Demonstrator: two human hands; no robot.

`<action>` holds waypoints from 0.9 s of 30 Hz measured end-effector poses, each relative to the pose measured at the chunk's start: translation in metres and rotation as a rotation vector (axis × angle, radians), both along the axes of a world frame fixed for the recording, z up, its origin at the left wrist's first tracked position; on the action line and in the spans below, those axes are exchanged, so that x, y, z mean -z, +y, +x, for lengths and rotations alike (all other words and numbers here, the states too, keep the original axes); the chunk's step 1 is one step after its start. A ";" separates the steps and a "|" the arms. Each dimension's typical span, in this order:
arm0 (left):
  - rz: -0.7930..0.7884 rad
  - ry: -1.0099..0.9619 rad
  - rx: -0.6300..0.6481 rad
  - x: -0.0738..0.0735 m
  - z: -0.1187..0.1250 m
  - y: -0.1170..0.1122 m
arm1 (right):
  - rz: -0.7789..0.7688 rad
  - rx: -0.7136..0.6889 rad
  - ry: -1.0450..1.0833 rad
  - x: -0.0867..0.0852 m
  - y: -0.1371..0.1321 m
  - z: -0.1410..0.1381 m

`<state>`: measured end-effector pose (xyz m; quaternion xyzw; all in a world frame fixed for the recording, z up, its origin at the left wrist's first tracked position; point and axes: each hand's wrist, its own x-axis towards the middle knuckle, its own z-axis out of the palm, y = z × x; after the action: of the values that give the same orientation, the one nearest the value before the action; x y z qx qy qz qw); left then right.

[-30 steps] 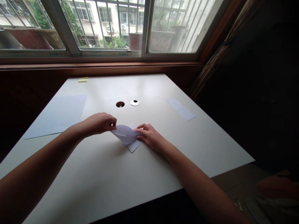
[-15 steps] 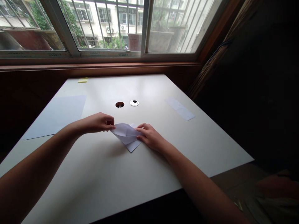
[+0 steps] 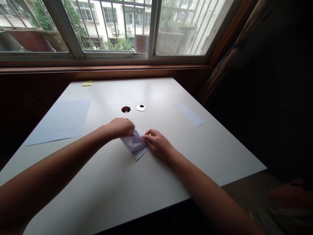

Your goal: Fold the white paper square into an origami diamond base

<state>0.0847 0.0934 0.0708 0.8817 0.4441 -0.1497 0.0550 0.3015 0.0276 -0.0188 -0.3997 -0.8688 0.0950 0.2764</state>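
Note:
A partly folded sheet of white paper [image 3: 136,147] is on the table between my two hands, one corner pointing toward me. My left hand [image 3: 121,127] is closed over its upper left part, fingers curled down and partly hidden behind the knuckles. On the paper's right side, my right hand [image 3: 157,143] pinches the edge between thumb and fingers. Loose layers of the paper stand up a little between the hands.
The white table [image 3: 117,195] has a round cable hole [image 3: 126,109] with its metal cover [image 3: 141,107] beside it. Flat paper sheets [image 3: 61,119] lie at left, a paper strip [image 3: 189,114] at right, and yellow sticky notes [image 3: 87,83] at the far left edge. A window [image 3: 114,29] is behind.
My left hand has moved right, carrying the paper's left flap over toward my right hand. My right hand stays in nearly the same place on the paper.

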 end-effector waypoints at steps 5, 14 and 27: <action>0.093 -0.008 0.052 0.005 0.010 -0.002 | 0.056 0.049 -0.084 -0.002 -0.001 0.001; 0.148 -0.129 0.072 0.000 -0.006 -0.011 | 0.114 0.196 -0.163 -0.009 -0.007 0.002; 0.069 -0.656 -0.009 0.048 -0.034 -0.019 | 0.023 0.178 -0.046 -0.019 -0.005 0.013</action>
<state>0.0512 0.0747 0.0231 0.8823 0.4113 0.1575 0.1659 0.3148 0.0223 0.0006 -0.4742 -0.8369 0.0511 0.2684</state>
